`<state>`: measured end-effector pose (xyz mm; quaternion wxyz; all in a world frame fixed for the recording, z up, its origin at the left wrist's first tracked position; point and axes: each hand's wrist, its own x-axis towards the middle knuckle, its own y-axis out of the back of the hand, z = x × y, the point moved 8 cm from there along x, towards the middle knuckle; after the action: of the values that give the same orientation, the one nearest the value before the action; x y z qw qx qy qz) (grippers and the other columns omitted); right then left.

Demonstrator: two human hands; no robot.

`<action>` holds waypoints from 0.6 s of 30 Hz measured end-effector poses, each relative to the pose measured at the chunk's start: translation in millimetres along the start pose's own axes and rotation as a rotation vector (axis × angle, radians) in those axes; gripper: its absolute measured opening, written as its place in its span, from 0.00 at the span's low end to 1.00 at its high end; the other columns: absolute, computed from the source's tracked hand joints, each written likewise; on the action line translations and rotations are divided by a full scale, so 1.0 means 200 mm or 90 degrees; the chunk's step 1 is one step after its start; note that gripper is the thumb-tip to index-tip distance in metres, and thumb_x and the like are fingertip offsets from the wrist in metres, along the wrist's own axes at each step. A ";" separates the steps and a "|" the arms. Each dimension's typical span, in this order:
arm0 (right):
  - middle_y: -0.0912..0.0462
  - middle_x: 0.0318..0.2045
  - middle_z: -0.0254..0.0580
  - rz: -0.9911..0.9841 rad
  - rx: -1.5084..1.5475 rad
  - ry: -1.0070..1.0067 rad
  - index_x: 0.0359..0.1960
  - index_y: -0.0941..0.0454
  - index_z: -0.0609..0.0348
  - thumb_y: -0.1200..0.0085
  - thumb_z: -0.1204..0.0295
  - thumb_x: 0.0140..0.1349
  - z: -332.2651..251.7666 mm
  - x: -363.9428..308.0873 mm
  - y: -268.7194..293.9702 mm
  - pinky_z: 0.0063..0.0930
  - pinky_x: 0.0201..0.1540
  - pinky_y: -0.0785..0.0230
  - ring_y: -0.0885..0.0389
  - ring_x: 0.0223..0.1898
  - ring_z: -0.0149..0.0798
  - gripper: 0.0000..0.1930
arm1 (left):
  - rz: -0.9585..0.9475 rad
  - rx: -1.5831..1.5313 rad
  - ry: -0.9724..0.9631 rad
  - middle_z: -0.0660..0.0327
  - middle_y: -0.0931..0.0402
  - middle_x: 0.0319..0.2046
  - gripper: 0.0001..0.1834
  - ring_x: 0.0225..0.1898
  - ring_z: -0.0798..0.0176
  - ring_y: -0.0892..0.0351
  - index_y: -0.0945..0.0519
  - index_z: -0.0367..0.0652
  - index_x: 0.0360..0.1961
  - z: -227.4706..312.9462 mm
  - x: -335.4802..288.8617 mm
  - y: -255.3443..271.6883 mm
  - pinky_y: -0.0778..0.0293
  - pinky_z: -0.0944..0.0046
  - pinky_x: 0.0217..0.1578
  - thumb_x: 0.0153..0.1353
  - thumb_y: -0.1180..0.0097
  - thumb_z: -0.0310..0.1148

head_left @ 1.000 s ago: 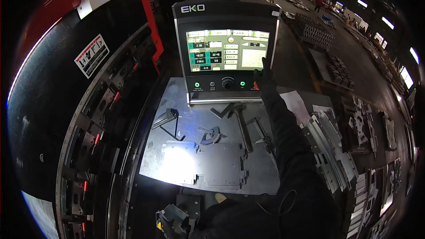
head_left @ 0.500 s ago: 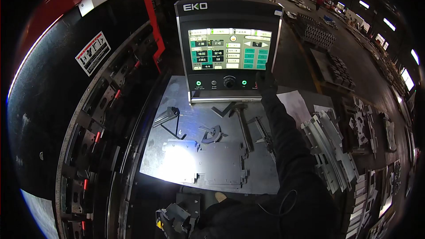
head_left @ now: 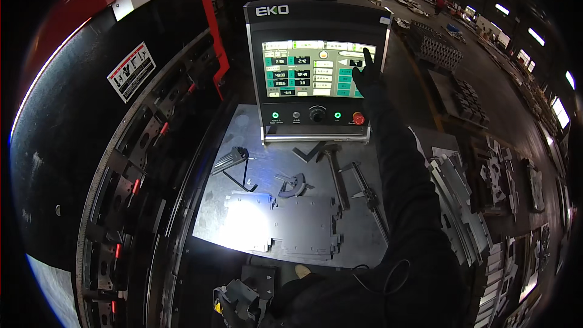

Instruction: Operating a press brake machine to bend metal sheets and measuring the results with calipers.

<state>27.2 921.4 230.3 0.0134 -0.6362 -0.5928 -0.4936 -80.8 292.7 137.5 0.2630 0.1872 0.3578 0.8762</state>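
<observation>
Touchscreen [head_left: 303, 68] partly covered at far right by right hand [head_left: 367, 77], thumb and index spread; near left hand [head_left: 229, 314], by grey metal part [head_left: 247, 295], grip cannot be told.

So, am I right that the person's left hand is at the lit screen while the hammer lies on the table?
Not quite: the head view shows that the right hand is at the lit screen; the hammer does lie on the table.

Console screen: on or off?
On: the screen glows, showing dark readouts and teal buttons, the right hand before its right side.
</observation>
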 end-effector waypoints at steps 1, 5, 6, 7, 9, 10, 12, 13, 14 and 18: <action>0.31 0.18 0.39 0.008 0.017 -0.009 0.59 0.46 0.45 0.51 0.65 0.48 -0.01 0.00 0.01 0.34 0.23 0.36 0.31 0.19 0.41 0.33 | 0.001 -0.003 -0.019 0.52 0.31 0.39 0.42 0.34 0.53 0.29 0.42 0.40 0.54 0.02 0.00 0.00 0.31 0.61 0.33 0.34 0.38 0.33; 0.31 0.17 0.38 0.068 0.101 -0.002 0.59 0.46 0.46 0.51 0.64 0.47 -0.03 -0.07 0.03 0.34 0.22 0.37 0.31 0.19 0.40 0.33 | 0.000 -0.015 -0.074 0.51 0.31 0.38 0.43 0.33 0.53 0.29 0.44 0.39 0.55 0.03 -0.01 -0.01 0.32 0.61 0.32 0.33 0.39 0.32; 0.30 0.17 0.38 0.103 0.135 0.030 0.58 0.46 0.46 0.51 0.63 0.47 -0.03 -0.12 0.03 0.34 0.22 0.37 0.31 0.18 0.40 0.33 | 0.008 -0.036 -0.061 0.51 0.31 0.38 0.43 0.33 0.53 0.28 0.44 0.39 0.55 -0.06 -0.02 -0.03 0.32 0.61 0.32 0.33 0.39 0.32; 0.30 0.17 0.38 0.100 0.132 0.031 0.58 0.46 0.46 0.51 0.63 0.47 -0.06 -0.18 0.04 0.34 0.22 0.37 0.31 0.18 0.40 0.33 | 0.014 -0.057 -0.048 0.51 0.31 0.38 0.43 0.33 0.53 0.28 0.44 0.39 0.55 -0.17 -0.03 -0.05 0.32 0.61 0.32 0.33 0.39 0.32; 0.27 0.24 0.41 -0.066 0.039 -0.117 0.58 0.46 0.48 0.51 0.66 0.48 -0.07 -0.32 -0.08 0.33 0.25 0.37 0.30 0.23 0.41 0.32 | 0.035 -0.086 -0.016 0.51 0.31 0.38 0.44 0.33 0.53 0.28 0.45 0.39 0.55 -0.31 -0.06 -0.05 0.32 0.61 0.31 0.33 0.40 0.32; 0.27 0.31 0.43 -0.060 0.005 -0.081 0.58 0.46 0.49 0.52 0.68 0.48 -0.09 -0.40 -0.09 0.32 0.29 0.36 0.29 0.28 0.42 0.32 | 0.033 -0.089 -0.016 0.51 0.31 0.38 0.44 0.33 0.53 0.28 0.45 0.39 0.55 -0.32 -0.05 -0.06 0.32 0.61 0.31 0.33 0.40 0.32; 0.27 0.37 0.45 -0.053 -0.032 -0.047 0.58 0.46 0.50 0.52 0.70 0.48 -0.05 -0.51 -0.18 0.32 0.32 0.35 0.28 0.33 0.43 0.32 | 0.034 -0.103 -0.042 0.51 0.31 0.39 0.44 0.33 0.53 0.28 0.45 0.39 0.55 -0.32 -0.03 -0.08 0.32 0.62 0.31 0.33 0.40 0.32; 0.25 0.32 0.46 0.038 0.016 0.089 0.57 0.45 0.53 0.50 0.71 0.46 -0.10 -0.55 -0.16 0.32 0.28 0.36 0.28 0.27 0.43 0.32 | 0.032 -0.110 -0.055 0.51 0.31 0.39 0.44 0.33 0.53 0.28 0.45 0.39 0.55 -0.32 -0.03 -0.09 0.32 0.62 0.32 0.33 0.40 0.31; 0.24 0.28 0.46 0.130 0.063 0.225 0.57 0.43 0.56 0.49 0.73 0.44 -0.14 -0.60 -0.14 0.32 0.24 0.36 0.28 0.22 0.43 0.33 | 0.029 -0.117 -0.069 0.51 0.31 0.39 0.44 0.33 0.54 0.28 0.45 0.39 0.55 -0.31 -0.03 -0.09 0.32 0.62 0.32 0.33 0.40 0.31; 0.31 0.43 0.50 0.039 0.131 0.125 0.57 0.45 0.58 0.52 0.73 0.46 -0.06 -0.63 -0.32 0.32 0.40 0.37 0.30 0.41 0.47 0.32 | 0.030 -0.111 -0.064 0.51 0.31 0.39 0.43 0.33 0.54 0.28 0.45 0.38 0.55 -0.23 -0.03 -0.06 0.32 0.62 0.32 0.34 0.41 0.31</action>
<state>-6.3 840.2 119.4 0.1514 -0.5978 -0.6164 -0.4896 -95.8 272.8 96.2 0.2754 0.2158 0.2624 0.8993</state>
